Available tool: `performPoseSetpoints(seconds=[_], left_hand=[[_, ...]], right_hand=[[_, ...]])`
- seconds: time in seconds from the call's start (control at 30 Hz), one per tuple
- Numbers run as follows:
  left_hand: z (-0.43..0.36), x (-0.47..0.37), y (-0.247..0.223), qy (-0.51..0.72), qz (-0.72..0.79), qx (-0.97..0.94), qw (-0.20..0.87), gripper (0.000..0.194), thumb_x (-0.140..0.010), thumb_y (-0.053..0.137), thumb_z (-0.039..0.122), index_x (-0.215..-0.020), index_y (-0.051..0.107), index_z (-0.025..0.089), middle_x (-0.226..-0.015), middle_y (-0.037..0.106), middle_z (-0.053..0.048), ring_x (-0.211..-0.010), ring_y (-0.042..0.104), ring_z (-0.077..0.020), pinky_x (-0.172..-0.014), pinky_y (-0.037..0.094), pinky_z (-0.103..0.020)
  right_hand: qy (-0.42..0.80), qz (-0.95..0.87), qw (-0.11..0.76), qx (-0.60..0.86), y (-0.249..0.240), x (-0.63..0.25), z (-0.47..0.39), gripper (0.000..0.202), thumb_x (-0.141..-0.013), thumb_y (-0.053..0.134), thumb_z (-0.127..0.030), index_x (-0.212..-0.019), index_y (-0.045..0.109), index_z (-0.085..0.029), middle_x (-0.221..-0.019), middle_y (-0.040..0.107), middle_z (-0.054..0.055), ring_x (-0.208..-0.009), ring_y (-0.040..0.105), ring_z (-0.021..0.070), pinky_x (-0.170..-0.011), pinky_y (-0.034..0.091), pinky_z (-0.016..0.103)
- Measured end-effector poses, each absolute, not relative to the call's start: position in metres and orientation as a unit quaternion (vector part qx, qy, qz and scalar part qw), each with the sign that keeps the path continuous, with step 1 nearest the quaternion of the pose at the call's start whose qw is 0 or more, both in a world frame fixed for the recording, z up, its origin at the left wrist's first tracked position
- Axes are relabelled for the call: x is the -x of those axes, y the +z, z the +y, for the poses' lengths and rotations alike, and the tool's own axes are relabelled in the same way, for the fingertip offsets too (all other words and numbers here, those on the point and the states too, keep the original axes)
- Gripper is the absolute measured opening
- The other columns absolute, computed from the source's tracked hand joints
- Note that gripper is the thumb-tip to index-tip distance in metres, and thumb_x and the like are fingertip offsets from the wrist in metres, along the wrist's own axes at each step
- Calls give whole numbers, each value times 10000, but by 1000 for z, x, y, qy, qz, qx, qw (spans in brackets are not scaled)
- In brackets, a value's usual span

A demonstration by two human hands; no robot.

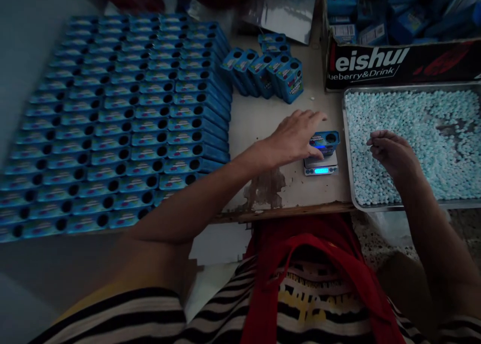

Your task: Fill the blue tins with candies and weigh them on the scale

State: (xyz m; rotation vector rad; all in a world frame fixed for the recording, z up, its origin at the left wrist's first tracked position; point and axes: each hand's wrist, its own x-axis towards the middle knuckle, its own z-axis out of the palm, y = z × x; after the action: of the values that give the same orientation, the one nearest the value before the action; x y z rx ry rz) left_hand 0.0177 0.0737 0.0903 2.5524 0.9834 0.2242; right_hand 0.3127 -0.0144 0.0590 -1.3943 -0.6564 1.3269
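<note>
A small digital scale (pixel 321 167) with a lit blue display sits near the table's front edge. On its plate stands a blue box (pixel 325 139) with a dark round hole in its top. My left hand (pixel 298 136) is spread beside that box, fingers apart around its left side, holding nothing. My right hand (pixel 391 151) is over the left part of a metal tray (pixel 349 148) of small pale blue and white pieces (pixel 406 108). Its fingertips are pinched together; whatever may be between them is too small to make out.
Many blue boxes (pixel 150 108) stand in tight rows at the left. Several more (pixel 263 73) lean together behind the scale. A black carton (pixel 406 66) holding blue packages is at the back right. The table's wooden edge (pixel 285 213) runs in front.
</note>
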Motion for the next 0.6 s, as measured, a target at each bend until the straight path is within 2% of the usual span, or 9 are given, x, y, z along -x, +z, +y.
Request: performPoseSetpoints(seconds=[0.07, 0.13, 0.2, 0.27, 0.37, 0.43, 0.5, 0.6], left_hand=[[63, -33, 93, 66, 342, -918, 191, 678, -888, 891, 368, -1463, 591, 172, -1498, 678, -174, -1400, 629, -384, -1161, 513, -488], [57, -44, 100, 24, 330, -922, 201, 416, -975, 767, 270, -1360, 650, 163, -1410, 734, -156, -1309, 693, -339, -1068, 563, -440], [62, -41, 113, 5, 319, -925, 204, 316, -990, 712, 228, -1299, 675, 174, -1346, 765, -132, -1246, 727, -322, -971, 592, -414], [84, -19, 131, 49, 344, -920, 183, 337, -965, 729, 226, -1297, 678, 199, -1342, 773, -113, -1234, 735, -316, -955, 600, -408], [150, 42, 161, 219, 427, -870, 115, 434, -914, 787, 237, -1334, 677, 238, -1370, 765, -85, -1279, 717, -305, -1084, 580, -424], [217, 88, 173, 316, 471, -820, 74, 487, -883, 816, 253, -1353, 686, 257, -1347, 764, -72, -1290, 698, -309, -1148, 562, -450], [291, 126, 175, 337, 489, -802, 63, 526, -834, 839, 244, -1343, 713, 271, -1351, 760, -63, -1297, 678, -313, -1186, 543, -464], [390, 162, 162, 291, 500, -813, 72, 576, -769, 858, 251, -1333, 744, 245, -1391, 747, -89, -1318, 656, -321, -1214, 511, -474]], right_hand=[[537, -261, 552, 582, 58, -315, -8, 276, -651, 898, -170, -903, 785, -177, -755, 705, 7, -575, 522, 45, -490, 402, 110], [546, -225, 569, 573, 55, -317, -2, 319, -628, 927, -186, -924, 808, -181, -716, 676, -2, -549, 494, 36, -465, 376, 97], [564, -195, 569, 565, 49, -321, 1, 336, -626, 973, -214, -928, 832, -183, -691, 633, -7, -528, 472, 32, -441, 368, 97], [574, -184, 569, 559, 42, -325, 1, 358, -618, 1029, -223, -926, 852, -176, -728, 636, 15, -548, 500, 35, -463, 423, 103], [587, -165, 559, 561, 34, -328, -5, 473, -528, 1102, -263, -926, 859, -182, -735, 626, 4, -541, 496, 28, -458, 447, 95], [591, -159, 550, 568, 30, -327, -9, 527, -512, 1123, -305, -950, 851, -199, -734, 613, -21, -536, 489, 22, -457, 460, 86], [589, -162, 539, 581, 26, -324, -13, 525, -562, 1118, -345, -994, 848, -213, -758, 618, -27, -543, 506, 22, -470, 487, 81], [569, -185, 517, 612, 18, -325, -19, 471, -683, 1073, -394, -1089, 865, -274, -862, 700, 13, -635, 645, 73, -553, 596, 107]])
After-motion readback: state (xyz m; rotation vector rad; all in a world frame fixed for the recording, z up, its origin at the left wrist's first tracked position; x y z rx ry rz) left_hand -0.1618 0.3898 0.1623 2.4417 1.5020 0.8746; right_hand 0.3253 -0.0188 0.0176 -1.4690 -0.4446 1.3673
